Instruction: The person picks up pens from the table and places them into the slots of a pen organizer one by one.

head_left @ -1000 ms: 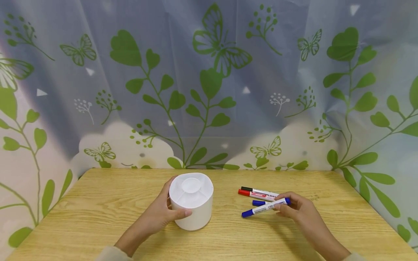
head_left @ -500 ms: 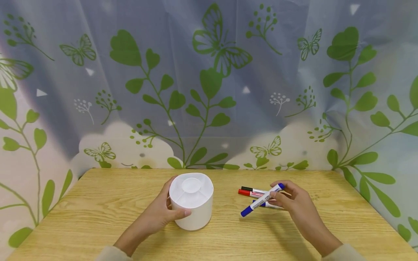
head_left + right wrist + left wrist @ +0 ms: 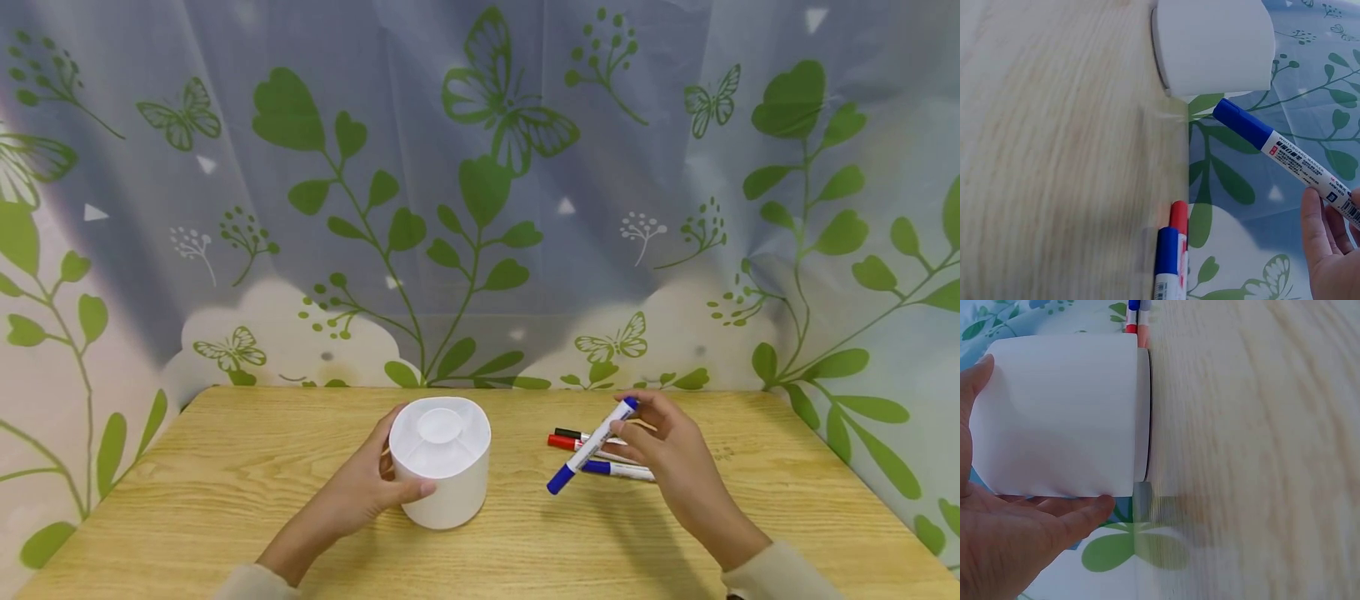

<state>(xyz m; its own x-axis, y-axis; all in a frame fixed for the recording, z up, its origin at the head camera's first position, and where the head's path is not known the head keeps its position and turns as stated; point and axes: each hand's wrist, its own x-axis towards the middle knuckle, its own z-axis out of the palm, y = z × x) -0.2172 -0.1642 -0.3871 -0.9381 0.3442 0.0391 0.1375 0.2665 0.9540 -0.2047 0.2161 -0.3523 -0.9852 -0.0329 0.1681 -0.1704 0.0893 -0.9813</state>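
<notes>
A white pen holder (image 3: 450, 496) with several compartments stands upright on the wooden table. My left hand (image 3: 363, 487) grips it from the left side, thumb across its front; the left wrist view shows its plain wall (image 3: 1063, 419) between thumb and fingers. To the right, my right hand (image 3: 671, 454) pinches a blue-capped whiteboard marker (image 3: 592, 446) near its upper end, raised and tilted with the cap (image 3: 1242, 122) lower. Beneath it lie another blue marker (image 3: 630, 472), a red marker (image 3: 562, 442) and a black-capped marker (image 3: 567, 433), partly hidden by the held marker and hand.
The wooden table (image 3: 247, 467) runs back to a curtain (image 3: 420, 250) printed with green leaves and butterflies. Bare wood shows between the pen holder and the markers.
My right hand has lifted the blue marker off the others, moving up and slightly left while the marker tilts more steeply. The left hand and pen holder have stayed in place.
</notes>
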